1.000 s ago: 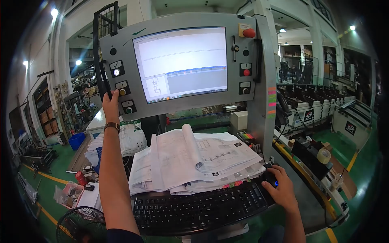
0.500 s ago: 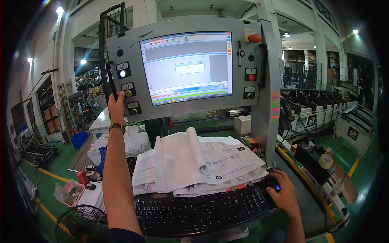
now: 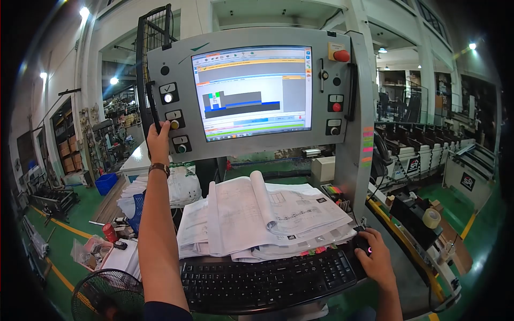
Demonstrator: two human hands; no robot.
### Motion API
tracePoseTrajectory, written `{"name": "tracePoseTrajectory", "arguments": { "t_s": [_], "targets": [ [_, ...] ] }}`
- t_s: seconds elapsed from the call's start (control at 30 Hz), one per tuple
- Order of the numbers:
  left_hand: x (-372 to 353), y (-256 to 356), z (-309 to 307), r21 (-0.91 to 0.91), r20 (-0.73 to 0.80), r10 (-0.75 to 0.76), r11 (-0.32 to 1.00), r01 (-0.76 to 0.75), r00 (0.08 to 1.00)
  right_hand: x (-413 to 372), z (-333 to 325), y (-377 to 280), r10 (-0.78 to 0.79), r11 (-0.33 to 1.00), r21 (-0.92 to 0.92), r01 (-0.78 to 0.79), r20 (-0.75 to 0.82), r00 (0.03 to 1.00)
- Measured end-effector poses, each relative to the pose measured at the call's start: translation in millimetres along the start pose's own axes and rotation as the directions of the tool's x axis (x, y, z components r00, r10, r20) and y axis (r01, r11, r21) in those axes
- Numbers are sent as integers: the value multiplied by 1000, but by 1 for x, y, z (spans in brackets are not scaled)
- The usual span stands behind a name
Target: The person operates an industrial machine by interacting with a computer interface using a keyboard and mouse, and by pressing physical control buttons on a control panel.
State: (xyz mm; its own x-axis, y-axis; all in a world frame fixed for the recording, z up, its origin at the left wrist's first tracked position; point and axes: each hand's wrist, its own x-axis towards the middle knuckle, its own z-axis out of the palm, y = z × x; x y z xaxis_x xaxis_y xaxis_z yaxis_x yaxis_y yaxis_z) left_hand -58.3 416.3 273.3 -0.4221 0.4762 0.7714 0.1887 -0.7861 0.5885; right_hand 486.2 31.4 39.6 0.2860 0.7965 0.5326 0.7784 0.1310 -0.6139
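Observation:
My left hand (image 3: 158, 142) is raised to the left edge of a grey control panel (image 3: 257, 147), its fingers closed round the lower end of a black handle (image 3: 151, 101). Beside its thumb is a yellow button (image 3: 174, 124). My right hand (image 3: 376, 255) rests curled over a black computer mouse (image 3: 363, 243) with a small pink light. On the panel's screen (image 3: 241, 80), a drawing with grey and blue bars and a green block is displayed. Below it, a black keyboard (image 3: 267, 281) lies in front of a pile of printed drawings (image 3: 241, 214), the top sheets rolled back.
A red mushroom button (image 3: 341, 55) sits at the panel's upper right. At lower left are a black fan (image 3: 107, 294) and a pink bin (image 3: 93, 251). A tape roll (image 3: 431, 218) lies on the right, near a yellow rail (image 3: 404, 257). A blue crate (image 3: 107, 184) stands farther back.
The small dialog box on the screen has gone, and a coloured drawing and a yellow bar now show. The mouse light went from blue to pink. Both hands keep their places.

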Motion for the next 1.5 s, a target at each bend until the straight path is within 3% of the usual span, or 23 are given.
{"name": "tracePoseTrajectory", "arguments": {
  "t_s": [1.5],
  "targets": [
    [-3, 2, 3, -55, -12, 20, 998, -20, 1000, -3, -1, -4, -70, 997, -45, 68, -37, 997]
  ]
}}
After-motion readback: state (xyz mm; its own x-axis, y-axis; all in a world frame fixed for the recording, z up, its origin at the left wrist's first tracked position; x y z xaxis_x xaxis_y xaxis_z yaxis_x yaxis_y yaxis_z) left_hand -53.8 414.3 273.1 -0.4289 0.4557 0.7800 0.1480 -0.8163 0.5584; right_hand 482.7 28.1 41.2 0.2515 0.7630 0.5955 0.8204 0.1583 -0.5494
